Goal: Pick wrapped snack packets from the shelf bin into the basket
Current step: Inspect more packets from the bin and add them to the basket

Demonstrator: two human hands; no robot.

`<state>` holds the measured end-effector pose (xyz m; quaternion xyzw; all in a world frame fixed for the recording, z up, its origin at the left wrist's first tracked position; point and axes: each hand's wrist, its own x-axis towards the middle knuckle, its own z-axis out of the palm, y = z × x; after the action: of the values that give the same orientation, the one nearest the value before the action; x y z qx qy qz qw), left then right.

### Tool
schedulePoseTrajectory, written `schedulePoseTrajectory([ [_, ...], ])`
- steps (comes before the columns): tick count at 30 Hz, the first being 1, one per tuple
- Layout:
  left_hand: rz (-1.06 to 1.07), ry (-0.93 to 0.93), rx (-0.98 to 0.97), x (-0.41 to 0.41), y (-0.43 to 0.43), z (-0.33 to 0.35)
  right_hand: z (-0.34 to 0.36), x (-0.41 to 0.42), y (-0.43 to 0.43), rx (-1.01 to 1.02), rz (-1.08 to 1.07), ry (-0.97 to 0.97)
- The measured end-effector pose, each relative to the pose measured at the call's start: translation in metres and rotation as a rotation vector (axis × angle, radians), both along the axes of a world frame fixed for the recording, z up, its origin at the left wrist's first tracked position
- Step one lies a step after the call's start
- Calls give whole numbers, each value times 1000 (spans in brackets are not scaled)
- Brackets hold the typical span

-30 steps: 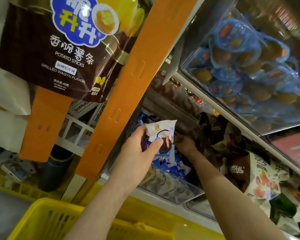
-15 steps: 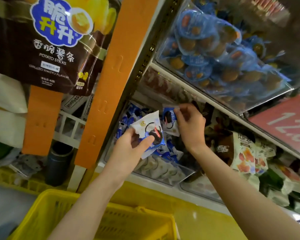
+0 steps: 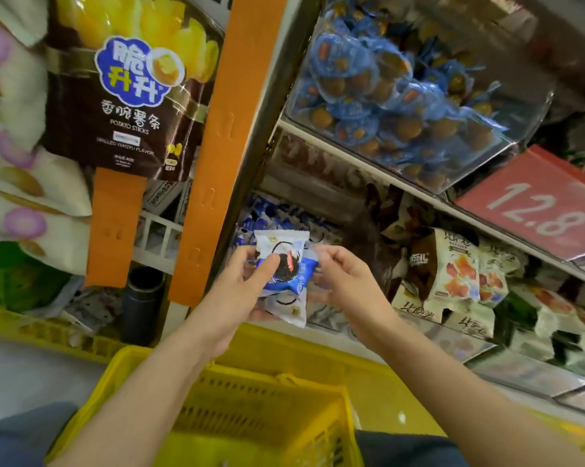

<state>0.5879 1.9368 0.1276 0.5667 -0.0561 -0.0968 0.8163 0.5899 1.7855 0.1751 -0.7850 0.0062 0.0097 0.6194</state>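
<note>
My left hand holds a white and blue snack packet printed with a dark cookie, thumb across its front. A second packet of the same kind hangs below it in the same stack. My right hand is beside them, its fingertips pinching the blue right edge of the stack. Both hands are in front of the shelf bin of blue and white packets and above the yellow basket, whose inside is only partly in view.
An orange shelf post rises just left of the bin. A clear bin of blue-wrapped snacks juts out above, next to a red 12.8 price sign. Bagged snacks fill the shelf on the right, and a potato stick bag hangs upper left.
My right hand drew a second packet out of the bin and brought it down to my left hand. Both hands now meet lower, over the basket.
</note>
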Motion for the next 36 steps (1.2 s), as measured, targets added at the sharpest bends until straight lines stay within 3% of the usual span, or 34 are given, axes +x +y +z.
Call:
schedulePoseTrajectory([
  [2,-48,5,28,-5,4,-1,2,-5,-2,-1,46,51],
  [6,-194,14,178,-11,5,-1,9,-14,-7,-273,161,45],
  [12,-391,98,68,-13,6,-5,6,-19,-5,-167,120,40],
  [18,-169,135,-36,-12,2,-6,1,-18,-5,-112,-6,-78],
  [23,45,110,35,-7,4,-6,0,-21,-11,-72,55,-5],
  [29,106,-22,239,0,1,-12,0,-26,-20,-271,306,176],
  [36,157,-26,189,5,-5,-16,10,-18,-19,-406,326,230],
])
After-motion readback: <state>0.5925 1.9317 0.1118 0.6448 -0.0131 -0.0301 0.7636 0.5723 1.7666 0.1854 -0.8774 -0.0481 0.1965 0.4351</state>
